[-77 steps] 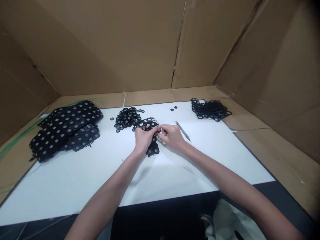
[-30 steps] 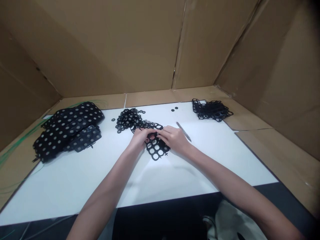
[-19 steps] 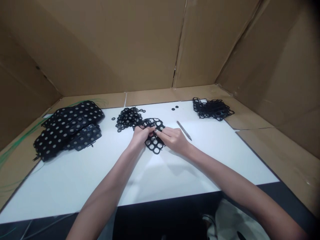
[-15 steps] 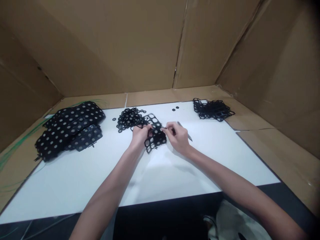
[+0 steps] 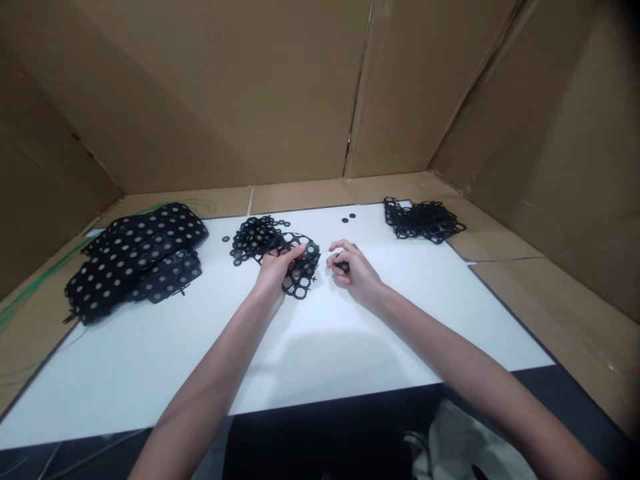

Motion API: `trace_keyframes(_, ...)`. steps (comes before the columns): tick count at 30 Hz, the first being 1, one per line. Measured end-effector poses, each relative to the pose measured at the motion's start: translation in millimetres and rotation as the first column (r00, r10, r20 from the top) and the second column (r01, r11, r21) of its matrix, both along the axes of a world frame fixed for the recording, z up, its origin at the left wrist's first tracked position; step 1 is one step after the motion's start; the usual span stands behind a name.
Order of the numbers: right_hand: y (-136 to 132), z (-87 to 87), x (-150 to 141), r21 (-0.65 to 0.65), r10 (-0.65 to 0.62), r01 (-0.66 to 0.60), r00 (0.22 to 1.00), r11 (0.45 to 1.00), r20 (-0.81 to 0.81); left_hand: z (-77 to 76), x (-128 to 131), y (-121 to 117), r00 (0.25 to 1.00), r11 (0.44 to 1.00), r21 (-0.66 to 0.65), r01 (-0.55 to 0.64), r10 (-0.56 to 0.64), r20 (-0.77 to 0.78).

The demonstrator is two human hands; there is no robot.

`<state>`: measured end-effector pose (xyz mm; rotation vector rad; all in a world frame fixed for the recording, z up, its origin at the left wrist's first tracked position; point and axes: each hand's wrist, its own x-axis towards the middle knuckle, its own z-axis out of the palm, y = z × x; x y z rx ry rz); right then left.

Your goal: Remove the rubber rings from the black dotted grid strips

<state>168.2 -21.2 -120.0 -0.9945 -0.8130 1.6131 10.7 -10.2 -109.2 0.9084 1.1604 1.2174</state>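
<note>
My left hand (image 5: pixel 274 270) grips a black lattice sheet (image 5: pixel 301 279) with round holes, held just above the white board (image 5: pixel 325 347). My right hand (image 5: pixel 353 272) is a short way right of the sheet and apart from it. Its fingers are curled around a small dark thing I cannot make out. Touching the sheet's far left edge lies a pile of loose black rings (image 5: pixel 254 237). The grey pen-like tool that lay right of my hands is hidden under my right hand.
A stack of black sheets with pale dots (image 5: pixel 135 257) lies at the left. A heap of empty black lattices (image 5: pixel 424 219) sits at the far right corner, two small black discs (image 5: pixel 349 217) nearby. Cardboard walls (image 5: pixel 300 100) enclose the board; green wires (image 5: pixel 30 280) run at the left.
My right hand has let go of the lattice sheet and moved right, over the pen-like tool. My left hand has kept the sheet and turned it toward the ring pile.
</note>
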Motion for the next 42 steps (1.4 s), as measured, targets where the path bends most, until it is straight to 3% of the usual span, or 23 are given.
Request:
trace_keyframes(6, -5, 6.5, -2, 0.006, 0.027, -0.029, 0.982, 1.0, 0.184, 1.7, 2, -3, 0.998, 0.998, -0.033, 0.06, -0.06, 0.017)
trace_keyframes(9, -9, 11.9, -1, 0.231, -0.118, 0.011, 0.883, 0.973, 0.455, 4.2, 4, -6, 0.996, 0.996, -0.038, 0.082, -0.08, 0.036)
trace_keyframes(11, -12, 15.5, 0, 0.472, -0.283, -0.08, 0.707, 0.878, 0.648, 4.9, 5, -7, 0.996, 0.996, -0.024, 0.081, -0.08, 0.036)
trace_keyframes(13, -13, 16.8, 3, 0.598, -0.396, -0.261, 0.544, 0.758, 0.74, 5.4, 5, -8, 0.996, 0.997, -0.003, 0.077, -0.077, 0.034)
trace_keyframes(15, -13, 14.9, 5, 0.625, -0.472, -0.409, 0.418, 0.665, 0.776, 6.5, 5, -9, 0.996, 0.997, 0.003, 0.082, -0.082, 0.035)
trace_keyframes(19, -11, 7.9, 7, 0.674, -0.689, -0.552, 0.228, 0.491, 0.688, 8.2, 8, -11, 0.995, 0.996, -0.022, 0.086, -0.085, 0.043)
trace_keyframes(22, -12, 7.4, 6, 0.668, -0.829, -0.66, 0.119, 0.345, 0.546, 7.4, 13, -12, 0.996, 0.998, -0.023, 0.066, -0.064, 0.066)
trace_keyframes(25, -12, 11.6, 4, 0.606, -0.876, -0.746, 0.063, 0.276, 0.478, 6.8, 17, -12, 0.991, 0.999, -0.015, 0.052, -0.05, 0.121)
trace_keyframes(30, -8, 12.4, 2, 0.589, -0.878, -0.752, 0.028, 0.296, 0.478, 10.7, 22, -14, 0.991, 0.999, -0.03, -0.02, 0.024, 0.132)
trace_keyframes(37, -9, 1.3, -7, 0.681, -0.834, -0.622, 0.082, 0.385, 0.546, 9.2, 21, -9, 0.964, 0.985, -0.088, -0.145, 0.161, 0.213)
trace_keyframes(40, -14, 4.5, -10, 0.698, -0.765, -0.573, 0.18, 0.43, 0.619, 6.5, 14, -3, 0.95, 0.977, -0.096, -0.189, 0.207, 0.234)
trace_keyframes(42, -17, 8.1, -9, 0.746, -0.681, -0.424, 0.327, 0.514, 0.655, 6.4, 10, 0, 0.943, 0.971, -0.1, -0.219, 0.237, 0.234)
